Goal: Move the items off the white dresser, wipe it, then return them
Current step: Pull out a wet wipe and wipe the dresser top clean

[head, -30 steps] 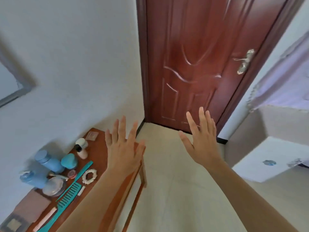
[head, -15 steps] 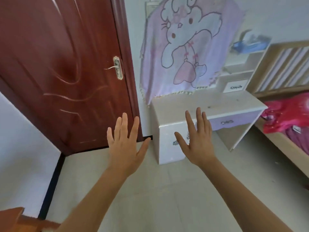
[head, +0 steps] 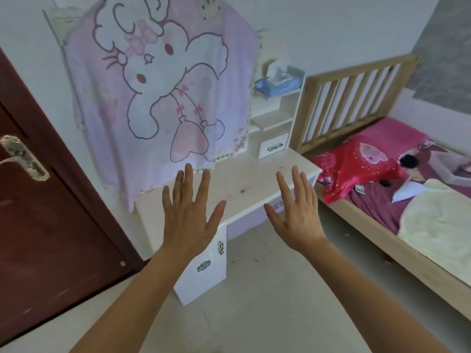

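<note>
White desk (head: 242, 186): blanket (head: 158, 85) draped behind it, bed (head: 382, 215) at its right. Tissue pack (head: 277, 84) atop its shelf (head: 274, 118). Left hand (head: 190, 220), right hand (head: 298, 217): fingers spread wide.

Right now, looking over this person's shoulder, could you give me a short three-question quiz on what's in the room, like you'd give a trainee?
1. True or false: the left hand grips a wiping cloth.
2. What sits on top of the small shelf unit of the white dresser? A) a blue tissue pack B) a red cup C) a comb
3. Fill in: the bed stands on the person's ___ side of the dresser.

Key: 1 false, it and the right hand are both open and hold nothing; 2 A; 3 right.
</note>
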